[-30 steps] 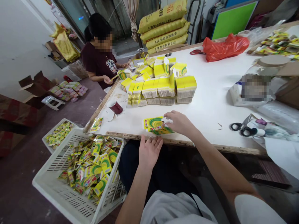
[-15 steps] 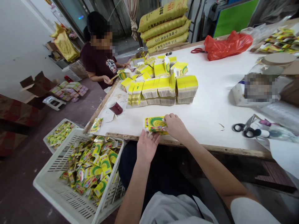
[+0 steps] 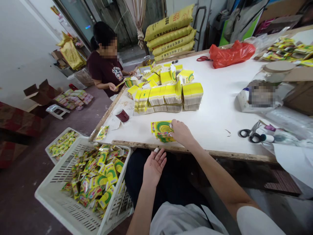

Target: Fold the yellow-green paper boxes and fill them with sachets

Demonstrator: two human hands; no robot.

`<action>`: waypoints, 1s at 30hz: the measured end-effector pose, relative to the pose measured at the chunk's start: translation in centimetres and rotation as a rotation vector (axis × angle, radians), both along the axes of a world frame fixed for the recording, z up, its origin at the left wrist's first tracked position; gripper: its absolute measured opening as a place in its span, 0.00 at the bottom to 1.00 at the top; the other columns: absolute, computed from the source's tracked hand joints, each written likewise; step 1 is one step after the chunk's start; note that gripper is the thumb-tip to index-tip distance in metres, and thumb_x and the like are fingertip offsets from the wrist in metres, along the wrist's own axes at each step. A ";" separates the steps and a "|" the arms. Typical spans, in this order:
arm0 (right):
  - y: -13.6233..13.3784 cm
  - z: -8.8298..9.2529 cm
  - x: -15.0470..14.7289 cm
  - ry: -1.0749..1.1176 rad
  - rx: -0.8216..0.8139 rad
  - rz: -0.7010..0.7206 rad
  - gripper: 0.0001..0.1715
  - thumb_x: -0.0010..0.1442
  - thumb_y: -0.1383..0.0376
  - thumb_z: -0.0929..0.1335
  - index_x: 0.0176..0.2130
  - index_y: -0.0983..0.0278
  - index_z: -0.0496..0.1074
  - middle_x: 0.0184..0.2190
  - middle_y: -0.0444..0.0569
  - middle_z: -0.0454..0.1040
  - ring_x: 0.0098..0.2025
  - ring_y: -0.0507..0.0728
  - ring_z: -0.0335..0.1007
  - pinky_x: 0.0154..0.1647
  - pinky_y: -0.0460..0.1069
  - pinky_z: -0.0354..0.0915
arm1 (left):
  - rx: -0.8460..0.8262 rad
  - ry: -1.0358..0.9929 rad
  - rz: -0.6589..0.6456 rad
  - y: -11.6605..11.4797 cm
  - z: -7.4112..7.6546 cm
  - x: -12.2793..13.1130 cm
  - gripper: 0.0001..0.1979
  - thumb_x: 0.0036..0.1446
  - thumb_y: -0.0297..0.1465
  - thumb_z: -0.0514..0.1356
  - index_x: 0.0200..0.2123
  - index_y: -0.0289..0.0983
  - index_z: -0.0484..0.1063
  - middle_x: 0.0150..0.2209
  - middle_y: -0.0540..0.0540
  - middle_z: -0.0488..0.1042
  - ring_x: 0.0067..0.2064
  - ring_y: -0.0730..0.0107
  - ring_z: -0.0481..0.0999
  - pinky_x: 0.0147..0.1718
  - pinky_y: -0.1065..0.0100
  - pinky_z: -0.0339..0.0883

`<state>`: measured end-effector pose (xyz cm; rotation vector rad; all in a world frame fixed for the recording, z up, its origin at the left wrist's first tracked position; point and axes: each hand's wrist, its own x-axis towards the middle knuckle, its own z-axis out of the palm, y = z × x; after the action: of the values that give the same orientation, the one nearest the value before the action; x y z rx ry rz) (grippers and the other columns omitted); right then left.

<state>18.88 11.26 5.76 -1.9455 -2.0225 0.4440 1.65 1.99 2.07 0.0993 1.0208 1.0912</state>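
My left hand (image 3: 155,164) has just come away from the lower edge of the yellow-and-green printed cards (image 3: 160,126); half a second ago its fingertips were against them, and now it lies palm up, just off the near edge of the tabletop (image 3: 212,127), fingers loosely spread and holding nothing. A white patch shows at one fingertip, though whether it is a wrapping or a scrap I can't tell. My right hand (image 3: 181,133) has stayed at the right end of the cards, its grip closed on that end, thumb and fingers bent in; whether I have one card or several is hidden. The cards lie flat near the table's edge, the lower ones showing under the top one, and for now only my right hand steadies them, leaving my left free. Beyond them stand the rows of stacked yellow cards (image 3: 158,94), well clear of my fingers, with a maroon mug (image 3: 122,115) to their left. The white plastic crate (image 3: 56,192) by my left leg holds a heap of yellow-and-green packets (image 3: 106,174). A co-worker (image 3: 104,67) sits at the far left corner.
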 end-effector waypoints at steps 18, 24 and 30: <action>-9.9 -5.0 -3.5 1.075 -0.092 0.199 0.07 0.49 0.71 0.64 0.31 0.61 0.61 0.25 0.40 0.63 0.27 0.51 0.58 0.29 0.44 0.57 | 0.346 0.176 0.379 0.1 -2.3 1.2 0.33 0.43 0.52 0.70 0.46 0.35 0.77 0.43 0.37 0.81 0.50 0.46 0.79 0.50 0.51 0.73; -10.5 -6.0 -4.9 0.966 -0.103 0.153 0.10 0.46 0.72 0.65 0.28 0.61 0.58 0.25 0.40 0.61 0.27 0.50 0.55 0.27 0.45 0.53 | 0.387 0.160 0.232 -0.9 -2.7 0.8 0.28 0.42 0.52 0.69 0.39 0.36 0.79 0.41 0.37 0.81 0.53 0.44 0.77 0.49 0.52 0.75; -11.4 -6.5 -6.3 1.124 -0.197 0.129 0.12 0.44 0.68 0.67 0.27 0.61 0.58 0.23 0.38 0.59 0.26 0.49 0.52 0.27 0.45 0.51 | 0.185 0.112 0.335 -1.4 -2.7 0.5 0.28 0.30 0.51 0.73 0.31 0.39 0.76 0.29 0.45 0.80 0.43 0.46 0.81 0.39 0.54 0.79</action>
<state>12.62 -0.14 -0.76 -1.1430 -1.3450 1.4101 2.14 0.54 -0.64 0.1432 1.0577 1.4998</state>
